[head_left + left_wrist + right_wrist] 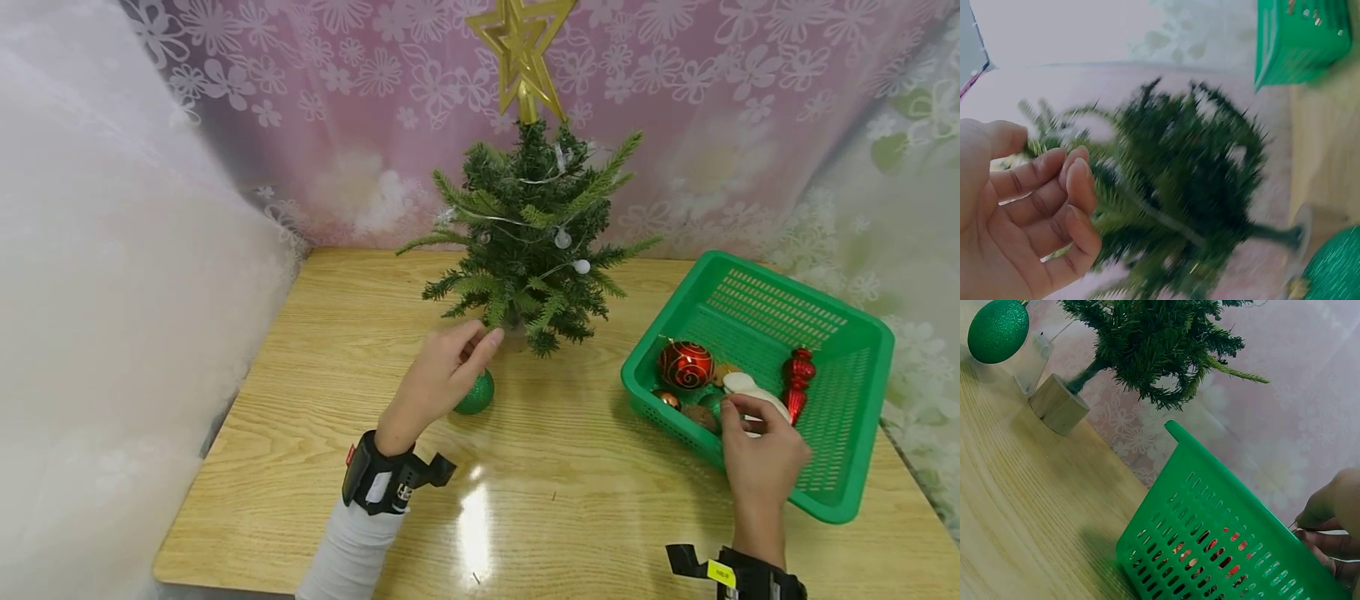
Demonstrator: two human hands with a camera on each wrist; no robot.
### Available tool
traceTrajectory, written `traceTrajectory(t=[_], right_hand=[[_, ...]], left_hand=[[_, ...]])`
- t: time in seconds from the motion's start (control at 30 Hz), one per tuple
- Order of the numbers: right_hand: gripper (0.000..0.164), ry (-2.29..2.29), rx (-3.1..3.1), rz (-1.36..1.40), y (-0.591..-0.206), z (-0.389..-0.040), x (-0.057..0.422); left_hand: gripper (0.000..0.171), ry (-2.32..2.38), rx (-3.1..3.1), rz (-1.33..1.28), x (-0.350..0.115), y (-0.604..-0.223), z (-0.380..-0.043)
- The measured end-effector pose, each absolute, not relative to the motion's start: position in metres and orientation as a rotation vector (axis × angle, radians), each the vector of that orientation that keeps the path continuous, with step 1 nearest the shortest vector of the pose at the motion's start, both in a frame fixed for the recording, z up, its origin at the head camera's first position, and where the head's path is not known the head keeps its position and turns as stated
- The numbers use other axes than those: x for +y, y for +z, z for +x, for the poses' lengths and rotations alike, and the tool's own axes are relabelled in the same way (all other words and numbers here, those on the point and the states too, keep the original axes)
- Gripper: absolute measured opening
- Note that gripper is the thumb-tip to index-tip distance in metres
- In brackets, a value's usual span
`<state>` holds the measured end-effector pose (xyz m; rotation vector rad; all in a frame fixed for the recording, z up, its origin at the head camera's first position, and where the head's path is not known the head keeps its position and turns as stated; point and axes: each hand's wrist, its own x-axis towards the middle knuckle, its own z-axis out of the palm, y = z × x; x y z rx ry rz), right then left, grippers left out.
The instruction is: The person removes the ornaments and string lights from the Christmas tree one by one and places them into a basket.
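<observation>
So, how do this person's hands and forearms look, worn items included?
The bare left hand has a black wrist strap with a white patch and small red tab, above a pale grey sleeve. The bare right hand has a black strap with a yellow label; no sleeve shows there.

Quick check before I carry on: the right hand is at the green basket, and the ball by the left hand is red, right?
Not quite: the ball by the left hand is green and glittery, not red, as the head view shows. The right hand is indeed at the green basket.
</observation>
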<state>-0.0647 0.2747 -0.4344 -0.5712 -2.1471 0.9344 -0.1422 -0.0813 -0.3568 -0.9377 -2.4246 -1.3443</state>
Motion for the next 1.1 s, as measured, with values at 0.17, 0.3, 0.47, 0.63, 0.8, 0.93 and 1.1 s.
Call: traceTrajectory(t=[0.17,0.3,0.47,0.63,0.8,0.93,1.1], right_hand=[[0.016,0.925,-2.193,-0.589,-0.435,-0.065,0.275],[0.015,0.945,-2.187,-0.533,-0.435,-0.064,0.274],[0.013,0.926,-2.167,-0.480,-0.437,-0.062,0.274],[0.012,0.914,-2.154,-0.456,-0.439,-0.060,0.273],[0.011,0.897,-2.147,-0.393,-0.443,-0.060,0.269],[0.012,0.897,-2.136,-0.307,-0.445,-0.059,0.263],[0.012,0.912,-2.099,-0.190,-0.447,-0.060,0.257]], left_hand=[[0.025,-1.403,-2.307,-0.725,-0.109,-0.346,-0.155],[0.018,-1.338,-2.193,-0.438,-0.136,-0.343,-0.182],[0.027,-1.136,-2.342,-0.212,-0.158,-0.344,-0.221],[0.035,-0.976,-2.586,-0.247,-0.158,-0.345,-0.241],[0.024,-0.904,-2.603,-0.279,-0.153,-0.345,-0.245],[0.018,-0.907,-2.549,-0.306,-0.154,-0.347,-0.243],[0.015,-0.939,-2.525,-0.363,-0.158,-0.351,-0.239]])
